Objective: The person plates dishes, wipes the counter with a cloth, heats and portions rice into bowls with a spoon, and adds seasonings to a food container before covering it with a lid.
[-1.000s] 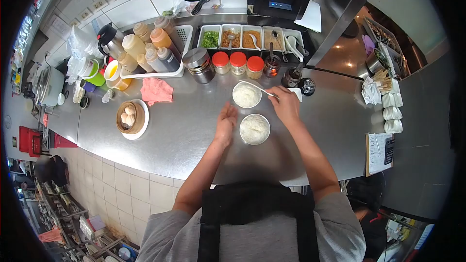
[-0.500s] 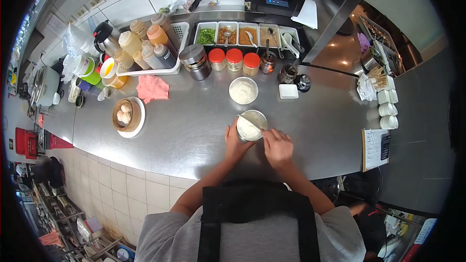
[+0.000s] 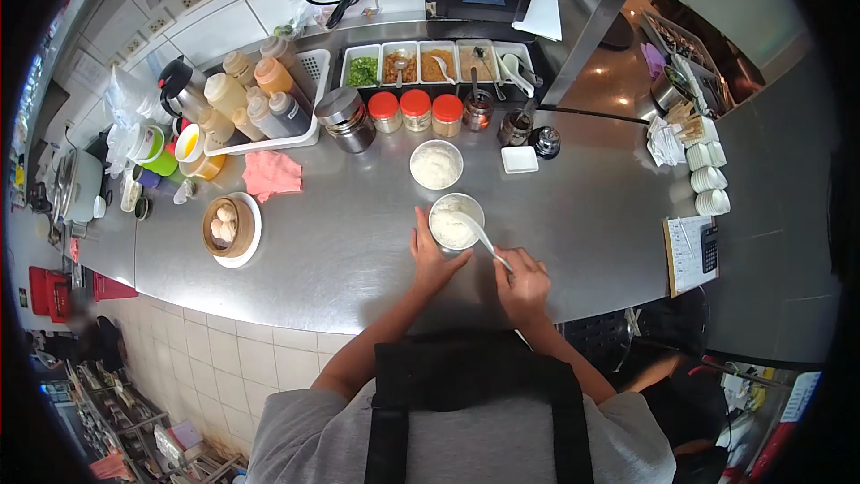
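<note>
My left hand [image 3: 435, 267] cups the near left side of a bowl of white rice [image 3: 436, 233], its thumb reaching along the near edge. The bowl stands on the steel counter. My right hand [image 3: 526, 289] is closed around the handle of a white rice paddle [image 3: 485, 240]. The paddle's blade rests on the rice inside this bowl. Just beyond it sits a second bowl of rice [image 3: 436, 165], which neither hand touches.
A bamboo steamer [image 3: 215, 238] with dumplings stands on a white plate at left, near a pink cloth [image 3: 273, 174]. Behind are squeeze bottles [image 3: 274, 77], red-lidded jars [image 3: 416, 105] and topping trays [image 3: 399, 47]. A small white dish [image 3: 520, 159] and a clipboard [image 3: 688, 251] lie to the right.
The nearer bowl has gone from tilted to more upright. My right hand has drawn back and right, and the paddle now slants from the bowl toward me. The camera view has shifted slightly.
</note>
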{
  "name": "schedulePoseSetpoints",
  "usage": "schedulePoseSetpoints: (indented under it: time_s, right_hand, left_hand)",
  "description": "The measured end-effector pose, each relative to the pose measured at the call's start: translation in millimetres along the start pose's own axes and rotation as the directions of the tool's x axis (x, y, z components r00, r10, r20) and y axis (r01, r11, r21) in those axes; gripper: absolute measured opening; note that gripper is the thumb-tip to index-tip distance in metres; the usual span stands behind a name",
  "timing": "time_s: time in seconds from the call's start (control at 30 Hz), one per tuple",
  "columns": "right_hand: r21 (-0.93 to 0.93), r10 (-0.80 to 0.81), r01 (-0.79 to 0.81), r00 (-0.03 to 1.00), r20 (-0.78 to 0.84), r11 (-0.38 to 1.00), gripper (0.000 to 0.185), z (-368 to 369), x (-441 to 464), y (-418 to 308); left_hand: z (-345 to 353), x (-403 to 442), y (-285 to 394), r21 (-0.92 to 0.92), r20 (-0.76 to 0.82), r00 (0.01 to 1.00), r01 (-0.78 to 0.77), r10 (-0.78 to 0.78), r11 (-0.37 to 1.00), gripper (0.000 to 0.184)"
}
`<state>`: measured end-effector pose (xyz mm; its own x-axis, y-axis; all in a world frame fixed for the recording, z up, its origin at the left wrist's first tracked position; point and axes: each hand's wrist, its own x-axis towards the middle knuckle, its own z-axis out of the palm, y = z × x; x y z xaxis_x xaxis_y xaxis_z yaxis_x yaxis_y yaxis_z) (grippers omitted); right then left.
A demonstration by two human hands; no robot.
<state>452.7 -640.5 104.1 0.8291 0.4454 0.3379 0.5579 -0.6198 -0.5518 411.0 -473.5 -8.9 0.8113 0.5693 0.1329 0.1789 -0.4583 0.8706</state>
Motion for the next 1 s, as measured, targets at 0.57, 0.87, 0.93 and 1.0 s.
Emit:
schedulePoseSetpoints:
  time_s: [0.57, 0.87, 0.93, 1.0]
  right_hand:
    - [0.039, -0.142, 0.139, 0.987, 0.069, 0.989, 0.013, -11, 12, 10]
    - [0.021, -0.189, 0.188, 0.966, 0.174, 0.982, 0.014, -2, 23, 8]
    - [0.033, -0.154, 0.150, 0.967, 0.206, 0.988, 0.014, -17, 34, 1]
    - [0.023, -0.193, 0.193, 0.947, 0.256, 0.981, 0.014, -8, 34, 14]
  left_hand:
    - [-7, 3, -18, 0.015, 0.081, 0.996, -0.026, 0.024, 1.000, 0.113]
    - [-9, 6, -18, 0.016, 0.092, 0.996, -0.011, 0.010, 1.000, 0.113]
    - [-9, 5, -17, 0.020, 0.110, 0.994, 0.003, -0.006, 1.000, 0.113]
    - [-7, 1, -21, 0.017, 0.098, 0.995, -0.009, 0.007, 1.000, 0.112]
